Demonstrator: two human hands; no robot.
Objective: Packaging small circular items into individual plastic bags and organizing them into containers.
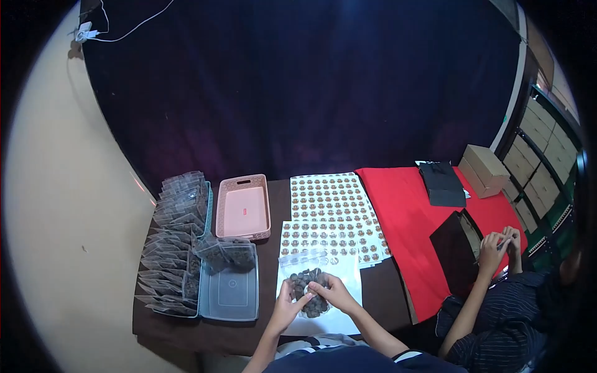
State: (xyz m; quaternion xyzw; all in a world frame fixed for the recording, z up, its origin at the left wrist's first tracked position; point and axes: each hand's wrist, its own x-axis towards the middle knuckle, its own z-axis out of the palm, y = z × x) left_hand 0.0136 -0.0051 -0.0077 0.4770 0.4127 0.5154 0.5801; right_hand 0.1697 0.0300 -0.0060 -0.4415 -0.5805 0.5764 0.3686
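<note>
Both of my hands grip a clear zip-top bag (313,305) filled with dark, rounded pieces. My left hand (290,302) has the bag's left side, and my right hand (335,293) has its right side. Between my thumbs a small round sticker (308,290) shows on the front of the bag, partly covered by them. The bag's unfilled upper part leans over sheets of round stickers (322,235). Beneath the bag, the lower part of the front sheet is bare white, its stickers gone.
Left stand trays (199,303) packed with similar filled bags (163,265), more bags (228,252) on a blue-grey tray (231,291), and a pink basket (243,212). Rightward, on red cloth (392,200), are black paper bags (443,184) and a cardboard box (485,170); another person's hands (499,245) work there.
</note>
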